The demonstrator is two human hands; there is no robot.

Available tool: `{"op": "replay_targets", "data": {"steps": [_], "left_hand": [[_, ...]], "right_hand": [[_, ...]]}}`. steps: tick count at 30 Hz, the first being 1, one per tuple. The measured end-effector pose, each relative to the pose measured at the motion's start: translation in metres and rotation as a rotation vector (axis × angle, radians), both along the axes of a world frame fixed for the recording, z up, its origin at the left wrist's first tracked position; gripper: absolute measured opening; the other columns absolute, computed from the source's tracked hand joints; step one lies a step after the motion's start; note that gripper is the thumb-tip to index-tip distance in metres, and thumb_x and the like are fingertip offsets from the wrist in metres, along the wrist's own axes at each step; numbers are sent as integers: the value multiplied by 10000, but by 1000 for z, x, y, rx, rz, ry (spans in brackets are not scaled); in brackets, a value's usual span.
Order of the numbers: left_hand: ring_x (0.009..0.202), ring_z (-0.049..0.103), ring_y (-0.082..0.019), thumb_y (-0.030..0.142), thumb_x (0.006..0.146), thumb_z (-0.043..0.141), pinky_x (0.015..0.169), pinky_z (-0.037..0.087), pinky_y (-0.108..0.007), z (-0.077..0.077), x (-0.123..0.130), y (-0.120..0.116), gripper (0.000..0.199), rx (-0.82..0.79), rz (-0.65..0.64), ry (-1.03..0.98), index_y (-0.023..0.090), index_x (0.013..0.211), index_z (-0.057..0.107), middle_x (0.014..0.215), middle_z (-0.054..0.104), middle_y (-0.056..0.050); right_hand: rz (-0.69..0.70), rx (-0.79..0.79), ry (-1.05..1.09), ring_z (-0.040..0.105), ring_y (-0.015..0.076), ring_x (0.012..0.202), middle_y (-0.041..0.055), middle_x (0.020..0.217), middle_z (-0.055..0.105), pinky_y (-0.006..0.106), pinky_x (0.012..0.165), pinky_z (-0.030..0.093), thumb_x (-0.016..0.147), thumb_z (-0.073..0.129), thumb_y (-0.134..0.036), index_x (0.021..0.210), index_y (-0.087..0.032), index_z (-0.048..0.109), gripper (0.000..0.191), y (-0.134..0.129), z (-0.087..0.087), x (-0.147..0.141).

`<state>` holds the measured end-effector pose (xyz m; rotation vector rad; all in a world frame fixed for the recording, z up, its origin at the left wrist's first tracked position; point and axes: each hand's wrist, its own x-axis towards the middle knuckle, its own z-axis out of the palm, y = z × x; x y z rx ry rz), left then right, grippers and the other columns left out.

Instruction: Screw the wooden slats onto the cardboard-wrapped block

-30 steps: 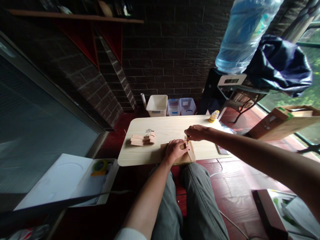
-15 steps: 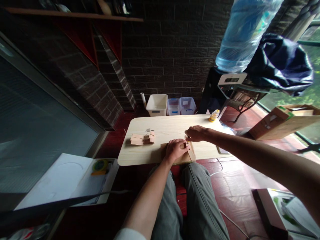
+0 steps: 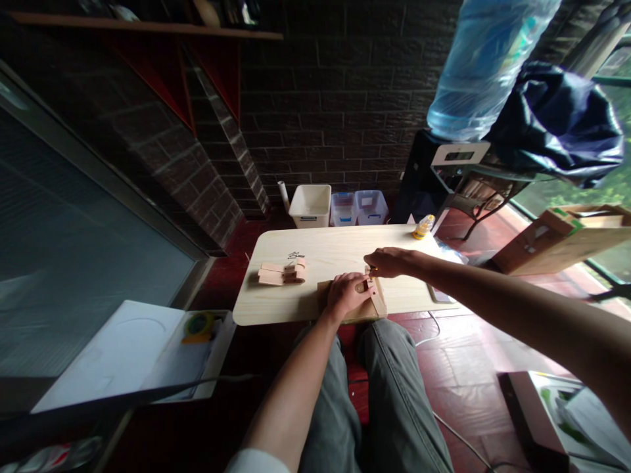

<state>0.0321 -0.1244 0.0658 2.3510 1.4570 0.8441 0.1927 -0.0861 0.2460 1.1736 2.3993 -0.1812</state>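
Your left hand [image 3: 349,293], fingers spread, steadies the drilled, pale wooden workpiece [image 3: 377,301]; your right hand [image 3: 389,262], fingers curled around a mostly hidden tool, bears down at its far end.

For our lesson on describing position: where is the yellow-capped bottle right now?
In the head view, the bottle stands at the table's far right corner, beyond the right hand.
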Motion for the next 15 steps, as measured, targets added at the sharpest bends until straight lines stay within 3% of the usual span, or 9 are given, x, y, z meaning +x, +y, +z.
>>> {"op": "replay_targets", "data": {"steps": [8,15], "left_hand": [[1175,707,-243,488,919,774,1046,514,-413,-2,0,0,341,7,-4,-4,336,1224,757,1268,780,-12],[1161,710,-243,482,913,782,1030,517,-411,-2,0,0,333,0,-3,-5,330,1209,766,1255,786,-10]], "right_hand": [[23,-15,60,766,260,994,149,1188,782,284,710,485,992,615,-305,1322,-170,628,356,2,-6,10],[9,1,54,769,269,963,178,1148,785,290,701,482,1003,600,-294,1251,-150,672,296,8,-13,11]]}}
